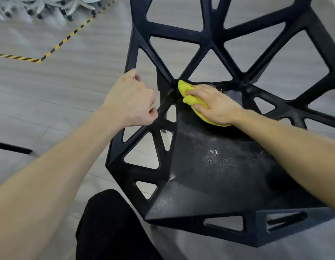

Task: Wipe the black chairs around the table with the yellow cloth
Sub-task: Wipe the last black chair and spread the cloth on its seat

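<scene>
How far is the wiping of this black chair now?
Nothing looks finished. In hand: the right hand presses the yellow cloth on the back corner of the black chair seat, while the left hand grips its side frame. Left: pale specks on the front of the seat, and the backrest. Other chairs are not visible.

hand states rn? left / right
Left hand: fingers curled, gripping the black chair side frame.
Right hand: fingers fairly straight, pressing the yellow cloth onto the seat.

No readable text, label or number shows anywhere.
</scene>
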A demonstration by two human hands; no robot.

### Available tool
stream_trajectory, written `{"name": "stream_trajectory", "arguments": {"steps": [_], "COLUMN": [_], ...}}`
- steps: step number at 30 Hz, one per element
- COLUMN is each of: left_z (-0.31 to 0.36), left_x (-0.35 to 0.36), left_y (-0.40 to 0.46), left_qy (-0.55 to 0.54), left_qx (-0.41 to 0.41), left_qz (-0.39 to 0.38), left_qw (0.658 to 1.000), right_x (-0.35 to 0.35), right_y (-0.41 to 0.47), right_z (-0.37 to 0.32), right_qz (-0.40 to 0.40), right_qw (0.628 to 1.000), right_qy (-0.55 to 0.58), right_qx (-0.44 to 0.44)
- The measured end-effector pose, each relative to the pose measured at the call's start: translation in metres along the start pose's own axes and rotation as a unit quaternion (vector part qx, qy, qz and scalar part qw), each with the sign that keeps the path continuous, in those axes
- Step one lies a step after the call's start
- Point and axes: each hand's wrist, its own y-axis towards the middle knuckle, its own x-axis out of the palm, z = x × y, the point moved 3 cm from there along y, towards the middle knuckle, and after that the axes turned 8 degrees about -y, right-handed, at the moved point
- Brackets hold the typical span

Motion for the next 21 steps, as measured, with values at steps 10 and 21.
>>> {"name": "stream_trajectory", "arguments": {"steps": [10,21], "left_z": [-0.002,-0.004], "left_x": [0.004,-0.001], "left_y": [0.004,0.009], "left_qy": [0.029,0.032], "left_qx": [0.01,0.026], "left_qz": [-0.027,-0.026], "left_qw": [0.999,0.999], "right_x": [0.014,0.007], "right_y": [0.031,0.031], "right_z": [-0.049,-0.029], "right_qz": [0.056,0.03], "right_qw": [0.994,0.995], "right_qy": [0.078,0.022], "right_qx": [0.049,0.094]}}
